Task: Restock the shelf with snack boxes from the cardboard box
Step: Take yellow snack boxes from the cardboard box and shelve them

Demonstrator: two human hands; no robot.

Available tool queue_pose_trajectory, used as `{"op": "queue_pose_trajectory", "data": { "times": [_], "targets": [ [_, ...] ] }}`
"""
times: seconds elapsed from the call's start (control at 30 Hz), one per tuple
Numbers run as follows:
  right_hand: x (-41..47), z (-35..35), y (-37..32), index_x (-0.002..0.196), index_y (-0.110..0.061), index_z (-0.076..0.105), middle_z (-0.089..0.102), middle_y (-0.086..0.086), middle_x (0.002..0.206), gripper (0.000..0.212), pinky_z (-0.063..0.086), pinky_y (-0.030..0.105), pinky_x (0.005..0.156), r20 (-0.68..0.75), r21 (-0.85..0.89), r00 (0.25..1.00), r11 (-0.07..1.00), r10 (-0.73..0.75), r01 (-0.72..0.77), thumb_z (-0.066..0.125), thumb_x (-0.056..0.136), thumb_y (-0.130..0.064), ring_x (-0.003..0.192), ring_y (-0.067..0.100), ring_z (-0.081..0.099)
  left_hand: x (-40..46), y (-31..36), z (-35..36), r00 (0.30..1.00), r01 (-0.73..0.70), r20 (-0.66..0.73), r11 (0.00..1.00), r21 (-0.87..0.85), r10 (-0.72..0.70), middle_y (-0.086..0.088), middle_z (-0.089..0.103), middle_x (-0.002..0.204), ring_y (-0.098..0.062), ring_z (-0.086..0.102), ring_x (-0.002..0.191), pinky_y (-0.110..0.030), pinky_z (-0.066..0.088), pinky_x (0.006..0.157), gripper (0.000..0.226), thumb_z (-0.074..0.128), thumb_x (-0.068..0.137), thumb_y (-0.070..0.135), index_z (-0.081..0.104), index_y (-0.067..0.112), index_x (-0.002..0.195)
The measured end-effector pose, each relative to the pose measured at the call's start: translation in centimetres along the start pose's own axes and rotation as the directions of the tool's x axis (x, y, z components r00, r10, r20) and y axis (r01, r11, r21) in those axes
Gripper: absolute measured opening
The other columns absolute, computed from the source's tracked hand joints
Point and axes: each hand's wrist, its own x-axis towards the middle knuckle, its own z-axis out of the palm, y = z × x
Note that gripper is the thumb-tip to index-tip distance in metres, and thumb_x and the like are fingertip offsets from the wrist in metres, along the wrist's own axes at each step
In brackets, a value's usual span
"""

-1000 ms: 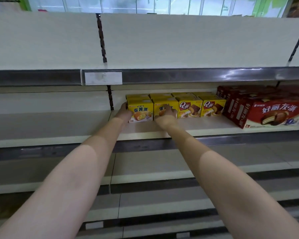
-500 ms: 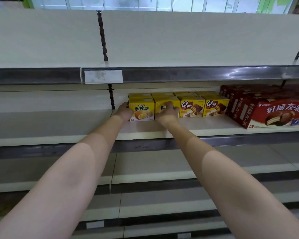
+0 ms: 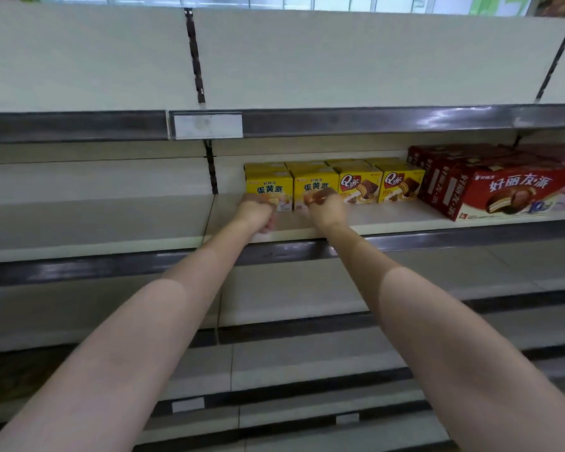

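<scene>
On the middle shelf [image 3: 388, 220] stand two yellow egg-yolk pie boxes, one on the left [image 3: 268, 185] and one right beside it [image 3: 312, 184]. More yellow boxes sit in a row behind them. My left hand [image 3: 256, 216] hovers just in front of the left box, fingers curled in, holding nothing. In front of the second box my right hand [image 3: 327, 208] is curled the same way and covers its lower face. Both hands are slightly clear of the boxes. The cardboard box is out of view.
Two yellow Q-cake boxes [image 3: 359, 185] continue the row to the right. Large red chocolate pie boxes [image 3: 509, 190] fill the shelf's right end. The shelf section to the left [image 3: 95, 220] is bare, as are the upper shelf [image 3: 340, 60] and lower shelves [image 3: 307, 363].
Both hands have let go of the two yellow pie boxes and drawn back toward the shelf's front edge, with fingers curling shut. The boxes stay in place.
</scene>
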Motion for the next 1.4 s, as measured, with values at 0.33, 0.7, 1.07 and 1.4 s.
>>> {"op": "queue_pose_trajectory", "data": {
  "times": [0.33,0.7,1.07,1.4],
  "targets": [
    [-7.7,-8.4,2.7,0.101,-0.015,0.066,0.069,0.008,0.1,0.015,0.053,0.039,0.086,-0.319,0.019,0.931,0.984,0.174,-0.177,0.055,0.091,-0.016,0.093,0.023,0.064,-4.9,4.1,7.9,0.877,-0.27,0.42,0.962,0.03,0.233,-0.013,0.068,0.079,-0.015,0.055,0.044,-0.02,0.035,0.035,0.009,0.054,0.097,0.011,0.063,0.009,0.1],
    [-33.4,-13.3,15.0,0.089,-0.021,0.068,0.071,0.012,0.101,0.009,0.054,0.036,0.068,-0.566,0.195,0.596,0.795,0.569,-0.574,0.06,0.085,-0.022,0.079,0.026,0.065,-22.9,-6.2,19.3,0.366,-0.283,0.93,0.957,0.067,0.043,-0.015,0.053,0.069,-0.017,0.048,0.047,-0.021,0.036,0.045,0.025,0.048,0.098,0.003,0.048,0.013,0.075],
    [-62.8,-12.5,18.9,0.076,-0.02,0.064,0.07,0.007,0.079,0.01,0.056,0.04,0.071,-0.722,0.581,-0.064,0.554,0.689,-0.596,0.064,0.083,-0.027,0.079,0.029,0.069,-47.4,-16.7,21.2,-0.156,-0.183,0.983,0.981,0.066,-0.095,-0.011,0.064,0.071,-0.019,0.06,0.057,-0.025,0.048,0.05,0.011,0.056,0.094,0.004,0.058,0.011,0.085],
    [-73.6,-13.6,20.5,0.089,-0.016,0.068,0.068,0.007,0.086,0.009,0.053,0.035,0.063,-0.613,0.767,-0.204,0.513,0.763,-0.385,0.061,0.094,-0.013,0.071,0.02,0.062,-59.7,-21.0,22.3,-0.15,-0.213,0.969,0.964,0.162,-0.196,-0.013,0.063,0.084,-0.021,0.057,0.069,-0.024,0.041,0.053,0.008,0.062,0.09,0.006,0.061,0.01,0.097]
  ]
}}
